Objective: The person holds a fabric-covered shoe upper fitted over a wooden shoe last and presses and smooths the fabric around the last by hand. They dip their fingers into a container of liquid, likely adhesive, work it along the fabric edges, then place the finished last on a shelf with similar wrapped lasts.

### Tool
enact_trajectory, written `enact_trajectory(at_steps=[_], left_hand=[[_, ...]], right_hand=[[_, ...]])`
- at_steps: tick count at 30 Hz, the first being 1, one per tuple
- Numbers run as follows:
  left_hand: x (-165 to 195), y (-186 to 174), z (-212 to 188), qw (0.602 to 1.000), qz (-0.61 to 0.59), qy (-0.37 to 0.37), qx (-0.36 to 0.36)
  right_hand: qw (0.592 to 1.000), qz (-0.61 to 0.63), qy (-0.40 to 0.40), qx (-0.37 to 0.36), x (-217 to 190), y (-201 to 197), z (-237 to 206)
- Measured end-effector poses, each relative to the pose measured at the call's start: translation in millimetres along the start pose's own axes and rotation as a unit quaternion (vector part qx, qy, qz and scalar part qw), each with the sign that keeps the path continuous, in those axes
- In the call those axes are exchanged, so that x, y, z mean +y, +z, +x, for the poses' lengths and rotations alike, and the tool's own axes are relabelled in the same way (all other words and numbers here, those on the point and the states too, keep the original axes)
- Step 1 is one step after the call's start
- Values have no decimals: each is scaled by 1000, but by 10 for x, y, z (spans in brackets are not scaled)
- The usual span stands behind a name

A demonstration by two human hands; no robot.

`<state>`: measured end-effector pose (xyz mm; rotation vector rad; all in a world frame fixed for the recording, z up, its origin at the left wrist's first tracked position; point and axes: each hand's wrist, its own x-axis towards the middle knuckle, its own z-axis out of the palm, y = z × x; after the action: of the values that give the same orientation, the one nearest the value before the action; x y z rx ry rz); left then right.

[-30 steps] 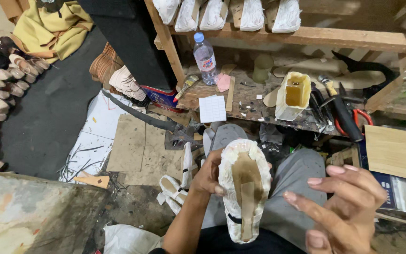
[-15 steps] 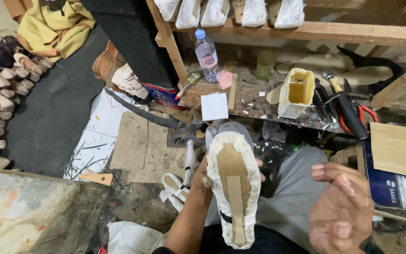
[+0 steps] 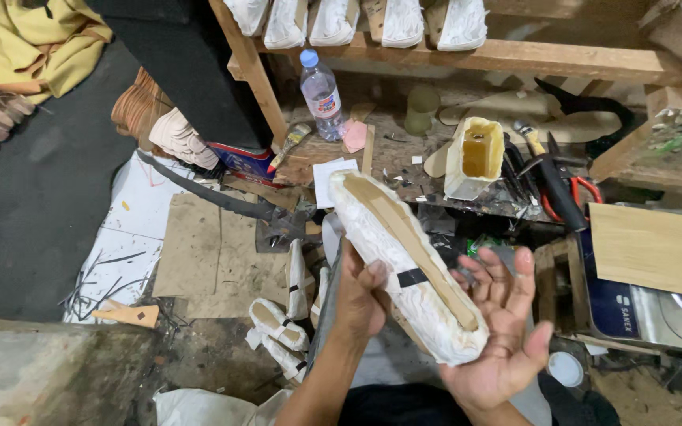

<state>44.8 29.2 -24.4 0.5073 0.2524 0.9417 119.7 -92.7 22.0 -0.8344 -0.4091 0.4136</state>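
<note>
I hold a white, cloth-covered shoe form (image 3: 404,260) sole-up over my lap; a tan cardboard insole runs along its bottom, crossed by a strip of black tape. My left hand (image 3: 361,296) grips its left side, thumb on the white edge. My right hand (image 3: 503,331) lies palm-up under its near end, fingers spread and supporting it. The form points away from me toward the workbench (image 3: 404,170).
The workbench holds a water bottle (image 3: 321,95), a yellowish glue container (image 3: 475,158), a brush, pliers with red handles (image 3: 570,193) and paper scraps. More white shoe forms (image 3: 282,323) lie on the floor by cardboard sheets. A wooden board (image 3: 657,248) sits at right.
The shoe form has swung from upright to slanting up-left. My right hand moved from the side, fingers curled, to beneath its near end with the palm open.
</note>
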Motion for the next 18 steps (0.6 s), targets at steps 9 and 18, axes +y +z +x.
enact_trajectory(at_steps=[9, 18], left_hand=[[599, 316, -79, 675, 713, 186, -30], [584, -161, -75, 924, 379, 32, -38]], right_hand=[[682, -670, -168, -240, 497, -899, 2271], [556, -765, 5, -324, 948, -970, 2999]])
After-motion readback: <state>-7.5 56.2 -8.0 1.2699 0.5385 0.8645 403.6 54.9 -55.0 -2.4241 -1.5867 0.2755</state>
